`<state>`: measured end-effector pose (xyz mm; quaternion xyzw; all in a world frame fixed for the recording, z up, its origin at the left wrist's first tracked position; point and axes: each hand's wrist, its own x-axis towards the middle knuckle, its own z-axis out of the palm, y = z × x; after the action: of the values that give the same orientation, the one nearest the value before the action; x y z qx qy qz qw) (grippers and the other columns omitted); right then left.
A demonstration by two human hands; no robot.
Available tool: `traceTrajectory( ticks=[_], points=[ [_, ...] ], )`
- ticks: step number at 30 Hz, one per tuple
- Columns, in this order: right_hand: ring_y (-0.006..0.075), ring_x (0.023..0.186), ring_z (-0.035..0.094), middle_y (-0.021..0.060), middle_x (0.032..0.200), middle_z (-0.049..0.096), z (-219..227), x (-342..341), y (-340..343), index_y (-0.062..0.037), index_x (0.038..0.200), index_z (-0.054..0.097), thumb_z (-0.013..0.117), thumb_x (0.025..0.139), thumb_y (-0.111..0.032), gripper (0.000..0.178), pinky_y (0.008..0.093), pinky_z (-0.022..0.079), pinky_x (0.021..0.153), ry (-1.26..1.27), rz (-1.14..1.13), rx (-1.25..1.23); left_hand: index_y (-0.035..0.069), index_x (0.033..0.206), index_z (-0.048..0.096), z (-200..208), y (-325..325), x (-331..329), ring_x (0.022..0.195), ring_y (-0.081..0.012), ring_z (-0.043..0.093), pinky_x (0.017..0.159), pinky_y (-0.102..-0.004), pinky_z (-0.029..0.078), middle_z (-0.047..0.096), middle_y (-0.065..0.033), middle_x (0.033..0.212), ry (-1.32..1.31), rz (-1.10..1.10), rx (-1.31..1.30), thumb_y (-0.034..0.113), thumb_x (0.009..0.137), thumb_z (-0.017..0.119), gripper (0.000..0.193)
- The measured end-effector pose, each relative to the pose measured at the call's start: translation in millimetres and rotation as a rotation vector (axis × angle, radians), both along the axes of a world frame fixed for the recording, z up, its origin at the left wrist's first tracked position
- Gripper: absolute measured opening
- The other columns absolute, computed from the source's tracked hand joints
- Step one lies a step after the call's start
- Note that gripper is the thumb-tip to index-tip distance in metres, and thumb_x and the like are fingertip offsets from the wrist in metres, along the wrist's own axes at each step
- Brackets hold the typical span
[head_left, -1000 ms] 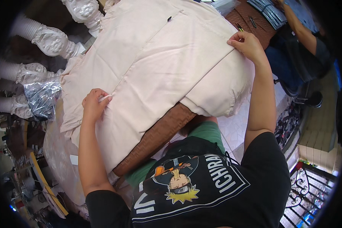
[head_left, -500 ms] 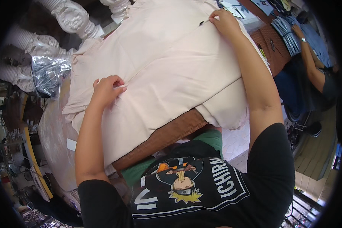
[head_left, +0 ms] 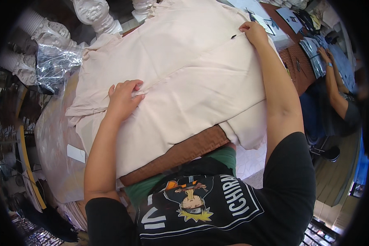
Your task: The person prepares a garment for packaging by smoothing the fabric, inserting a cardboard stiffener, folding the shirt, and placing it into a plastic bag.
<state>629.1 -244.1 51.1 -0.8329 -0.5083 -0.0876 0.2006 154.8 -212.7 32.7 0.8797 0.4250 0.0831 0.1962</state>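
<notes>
A large pale cream cloth (head_left: 192, 82) with gathered edges spreads over the table before me, a long seam running diagonally across it. My left hand (head_left: 126, 98) is at the seam's lower left end, thumb and fingers closed loosely around a small fold. At the upper right end, my right hand (head_left: 255, 33) pinches the cloth between thumb and fingertips. A small black tag (head_left: 233, 37) sits on the seam just left of that hand. Wrinkles fan out below the seam, and the cloth's lower edge lies in folds near my body.
Brown quilted padding (head_left: 180, 151) shows under the cloth's near edge. White ornate columns (head_left: 95, 16) and a clear plastic bag (head_left: 57, 65) stand at the left. A white card (head_left: 76, 153) lies beside my left forearm. At the right, another person handles folded blue cloth (head_left: 313, 55).
Both hands appear slightly further right in the view, as does the cloth. The seam looks flatter between them, and my left fingers have loosened a little. The view itself has shifted.
</notes>
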Motion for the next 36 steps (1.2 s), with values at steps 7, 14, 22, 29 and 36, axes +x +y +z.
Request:
traceTrajectory(
  ticks=[7,14,22,29,36],
  points=[
    [0.0293,0.087,0.061,0.0125,0.093,0.065,4,39,-3,-0.0122,0.095,0.066,0.051,0.086,-0.023,0.021,0.0365,0.047,0.078,0.124,-0.16,0.246,0.015,0.114,0.055,-1,1,-9,0.108,-0.019,0.048,0.103,-0.0514,0.017,0.058,-0.0006,0.104,0.004,-0.002,0.122,0.022,0.076,0.066,0.04],
    [0.0187,0.104,0.055,0.0078,0.109,0.063,85,-28,-151,-0.0018,0.102,0.063,0.043,0.089,-0.013,0.026,0.0321,0.04,0.092,0.631,0.202,0.77,0.01,0.105,0.061,46,-50,-85,0.104,-0.0241,0.054,0.094,-0.0379,0.036,0.061,-0.0076,0.108,-0.474,0.116,0.485,0.019,0.079,0.064,0.028],
    [0.0298,0.136,0.019,0.0019,0.146,0.027,-45,-240,-134,-0.0279,0.135,0.038,0.041,0.091,-0.044,0.047,0.0513,0.021,0.106,-0.436,0.459,-0.035,0.02,0.131,0.045,-43,-140,-125,0.133,-0.0271,0.026,0.106,-0.0543,0.017,0.037,-0.0026,0.14,-0.026,0.055,0.361,0.038,0.091,0.045,0.044],
    [0.0308,0.137,0.013,0.0006,0.15,0.016,-63,-231,-127,-0.0334,0.139,0.03,0.037,0.088,-0.057,0.057,0.0535,0.017,0.107,-0.547,0.408,-0.083,0.024,0.137,0.036,-54,-137,-143,0.137,-0.0284,0.016,0.106,-0.0555,0.012,0.024,-0.004,0.147,0.026,0.061,0.282,0.044,0.093,0.037,0.049],
    [0.0316,0.13,0.031,0.0088,0.136,0.041,-15,-250,-125,-0.0189,0.127,0.05,0.06,0.084,-0.037,0.048,0.0485,0.027,0.103,-0.299,0.433,0.182,0.003,0.112,0.059,-20,-131,-237,0.1,-0.02,0.057,0.087,-0.0284,0.044,0.061,-0.0092,0.109,-0.95,0.606,0.018,0.015,0.085,0.06,0.03]
  ],
)
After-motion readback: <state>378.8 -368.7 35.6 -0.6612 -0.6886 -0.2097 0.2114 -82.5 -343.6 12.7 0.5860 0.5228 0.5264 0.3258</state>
